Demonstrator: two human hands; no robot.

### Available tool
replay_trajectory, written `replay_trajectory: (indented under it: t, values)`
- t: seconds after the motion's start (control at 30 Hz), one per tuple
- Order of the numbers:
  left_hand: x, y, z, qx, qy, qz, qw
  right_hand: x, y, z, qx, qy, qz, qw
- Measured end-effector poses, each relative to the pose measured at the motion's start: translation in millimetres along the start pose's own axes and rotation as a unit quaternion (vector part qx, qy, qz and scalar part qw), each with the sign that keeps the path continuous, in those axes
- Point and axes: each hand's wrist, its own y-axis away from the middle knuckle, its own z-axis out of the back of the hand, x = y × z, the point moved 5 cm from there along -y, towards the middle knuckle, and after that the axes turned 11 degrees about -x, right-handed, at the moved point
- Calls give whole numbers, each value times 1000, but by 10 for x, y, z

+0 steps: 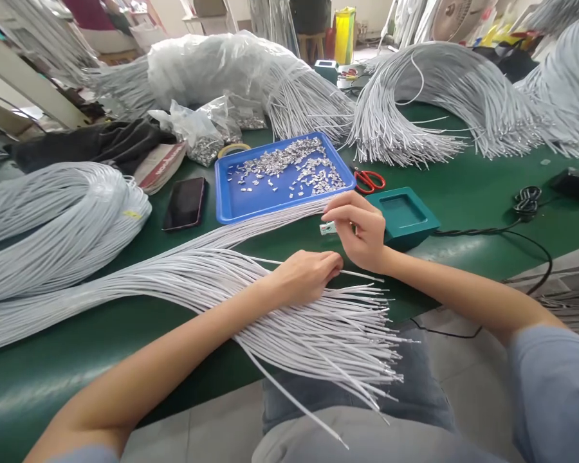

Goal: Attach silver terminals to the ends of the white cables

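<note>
My left hand (309, 276) is closed in a pinch on a single white cable (364, 276), whose bare end sticks out to the right. Beneath that hand a loose bundle of white cables (289, 328) fans out, with stripped ends toward the table's front edge. My right hand (359, 231) is raised a little farther back, fingers curled; whatever lies between them is hidden. Its fingertips are at the end of a second, narrower bunch of cables (270, 217). Just below those fingers is a small white-and-green piece (327, 228). A blue tray (222, 209) holds many small metal terminals (294, 157).
Right of the tray are red-handled scissors (370, 182) and a green box (405, 215) with a cord. A phone (186, 203) lies left of the tray. Large cable coils (58, 218) cover the left side, and more cable bundles (415, 96) stand at the back.
</note>
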Motion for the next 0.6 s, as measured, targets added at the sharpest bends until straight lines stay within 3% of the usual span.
replay_trajectory:
  t: [0.13, 0.2, 0.27, 0.37, 0.5, 0.6]
  values:
    - [-305, 37, 218, -51, 216, 62, 973, -111, 58, -42, -2, -58, -190, 980]
    - [-455, 41, 270, -29, 301, 69, 951, -164, 115, -82, 12, -82, -246, 966]
    - [-477, 21, 296, -11, 363, 95, 927, -206, 152, -108, 20, -91, -272, 958]
    - [-198, -35, 313, -61, 466, 187, 863, -252, 162, -125, 26, -109, -313, 943]
    - [393, -38, 290, -227, 545, 289, 754, -291, 163, -167, 45, -196, -444, 873]
    - [611, -8, 198, -248, 555, 319, 728, -297, 171, -198, 51, -240, -502, 829]
